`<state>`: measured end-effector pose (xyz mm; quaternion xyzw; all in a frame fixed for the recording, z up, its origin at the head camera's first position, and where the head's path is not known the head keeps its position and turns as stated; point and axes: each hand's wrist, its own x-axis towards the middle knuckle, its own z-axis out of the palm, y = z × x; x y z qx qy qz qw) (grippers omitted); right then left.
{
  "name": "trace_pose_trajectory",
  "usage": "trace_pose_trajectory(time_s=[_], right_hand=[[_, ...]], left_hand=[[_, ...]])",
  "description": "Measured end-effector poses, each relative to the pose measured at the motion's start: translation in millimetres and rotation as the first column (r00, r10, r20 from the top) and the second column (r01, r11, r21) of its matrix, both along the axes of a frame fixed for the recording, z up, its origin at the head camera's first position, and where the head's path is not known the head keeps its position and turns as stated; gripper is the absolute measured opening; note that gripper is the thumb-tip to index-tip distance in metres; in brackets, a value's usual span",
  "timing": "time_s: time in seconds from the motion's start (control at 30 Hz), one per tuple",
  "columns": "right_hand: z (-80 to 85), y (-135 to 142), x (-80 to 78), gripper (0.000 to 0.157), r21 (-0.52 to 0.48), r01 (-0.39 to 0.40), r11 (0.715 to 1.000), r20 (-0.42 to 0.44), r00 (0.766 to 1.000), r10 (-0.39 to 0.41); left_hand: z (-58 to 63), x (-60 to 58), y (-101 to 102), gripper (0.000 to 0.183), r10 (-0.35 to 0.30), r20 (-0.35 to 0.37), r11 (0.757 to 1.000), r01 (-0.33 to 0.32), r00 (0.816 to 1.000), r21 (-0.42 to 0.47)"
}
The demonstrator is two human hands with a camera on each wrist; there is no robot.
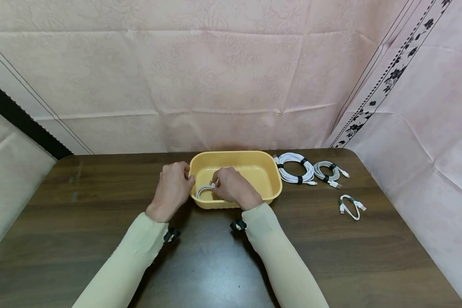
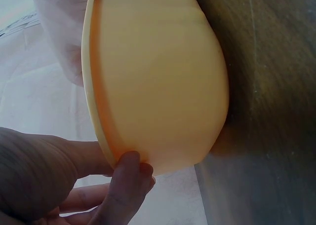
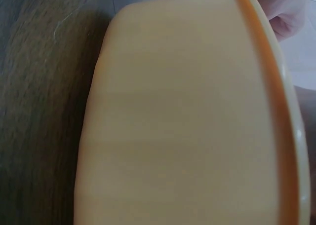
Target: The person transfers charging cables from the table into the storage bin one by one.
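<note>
A yellow plastic basin (image 1: 254,164) stands near the back edge of the table. My left hand (image 1: 172,186) pinches its left rim; in the left wrist view the thumb goes over the rim and the fingertips (image 2: 129,161) press the outer wall. Inside the basin, at the left, lies a coiled white cable (image 1: 202,191). My right hand (image 1: 232,186) reaches over the front rim and pinches this cable near its connector end. The basin wall (image 3: 182,111) hides the right fingers in the right wrist view.
Right of the basin lie a large white cable coil (image 1: 309,171) with black ties and a smaller white-grey coil (image 1: 333,171). Nearer the right edge is a short white cable (image 1: 355,209). Patterned cloth (image 1: 215,85) hangs behind the brown table (image 1: 100,205).
</note>
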<state>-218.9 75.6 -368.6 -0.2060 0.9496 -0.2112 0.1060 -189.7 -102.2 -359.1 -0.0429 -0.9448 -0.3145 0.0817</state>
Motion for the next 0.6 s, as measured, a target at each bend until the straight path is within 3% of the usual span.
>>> trace_pose_trajectory(time_s=[0.33, 0.6], right_hand=[[1.7, 4.7, 1.3, 0.033, -0.021, 0.058, 0.998, 0.031, 0.998, -0.058], [7.4, 9.6, 3.6, 0.035, -0.02, 0.054, 0.998, -0.018, 0.998, -0.054]], left_hand=[[-0.7, 0.4, -0.9, 0.01, 0.002, 0.008, 1.0, -0.002, 1.0, 0.011], [0.1, 0.3, -0.5, 0.009, -0.01, -0.009, 1.0, 0.011, 1.0, 0.015]])
